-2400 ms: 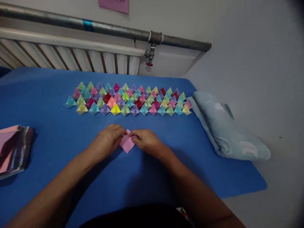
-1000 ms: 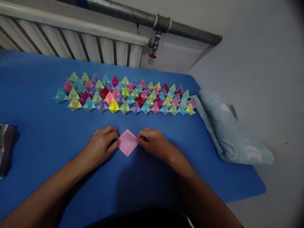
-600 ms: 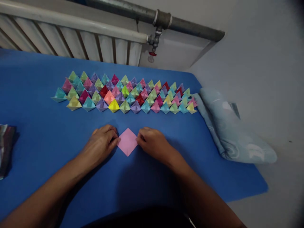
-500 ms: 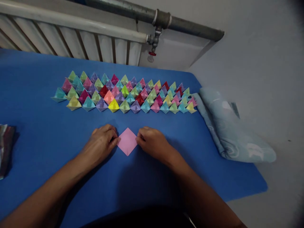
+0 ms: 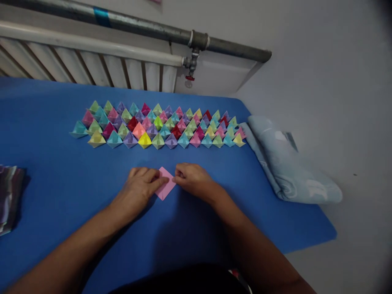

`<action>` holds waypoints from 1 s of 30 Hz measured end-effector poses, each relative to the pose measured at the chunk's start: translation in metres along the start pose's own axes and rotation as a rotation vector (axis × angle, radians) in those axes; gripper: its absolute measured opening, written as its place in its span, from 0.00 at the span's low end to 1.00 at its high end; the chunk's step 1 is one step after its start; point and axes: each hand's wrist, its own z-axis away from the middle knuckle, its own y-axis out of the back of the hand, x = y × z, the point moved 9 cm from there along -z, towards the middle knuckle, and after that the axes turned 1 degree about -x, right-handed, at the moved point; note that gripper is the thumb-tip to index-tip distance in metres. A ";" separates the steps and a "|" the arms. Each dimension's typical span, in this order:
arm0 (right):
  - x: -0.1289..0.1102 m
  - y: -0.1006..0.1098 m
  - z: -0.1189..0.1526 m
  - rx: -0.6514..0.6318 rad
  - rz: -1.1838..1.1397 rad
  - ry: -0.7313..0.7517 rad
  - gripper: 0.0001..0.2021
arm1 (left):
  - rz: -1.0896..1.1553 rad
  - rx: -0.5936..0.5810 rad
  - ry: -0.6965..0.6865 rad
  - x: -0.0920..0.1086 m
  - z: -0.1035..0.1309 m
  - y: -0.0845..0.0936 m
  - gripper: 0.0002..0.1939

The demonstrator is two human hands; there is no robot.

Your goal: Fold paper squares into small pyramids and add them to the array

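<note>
A small pink square of folded paper (image 5: 164, 188) lies on the blue table, turned like a diamond with one corner toward me. My left hand (image 5: 139, 185) covers its left corner, the thumb lying across the face of the paper and the fingers at its upper left edge. At the right corner, my right hand (image 5: 193, 179) pinches the paper between thumb and curled fingers. Beyond both hands stand several rows of folded paper boats (image 5: 157, 141) in green, blue, purple, pink, red and yellow.
A folded light-blue cloth (image 5: 284, 167) lies at the table's right end, by the wall. On the left edge sits a stack of papers (image 5: 11, 198). Behind the blue table (image 5: 76, 179) are a white radiator (image 5: 88, 47) and a metal pipe (image 5: 147, 27) with a red-handled valve (image 5: 190, 77).
My left thumb has slid inward from the left corner onto the face of the pink paper. The right hand keeps its pinch at the right corner. The view has shifted slightly.
</note>
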 end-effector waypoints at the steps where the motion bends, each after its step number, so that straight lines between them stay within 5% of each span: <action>1: 0.000 0.001 0.000 -0.005 -0.006 0.004 0.07 | 0.010 -0.014 -0.040 0.006 0.001 -0.002 0.20; 11: 0.001 0.006 0.005 0.007 0.018 -0.007 0.06 | -0.030 0.108 -0.084 0.006 0.027 0.009 0.20; 19: 0.002 0.006 0.006 0.040 -0.022 -0.008 0.02 | 0.011 0.020 -0.250 0.005 0.008 0.018 0.12; 30: -0.004 0.005 0.004 0.081 0.034 0.044 0.02 | 0.005 0.175 -0.337 0.002 0.010 0.023 0.15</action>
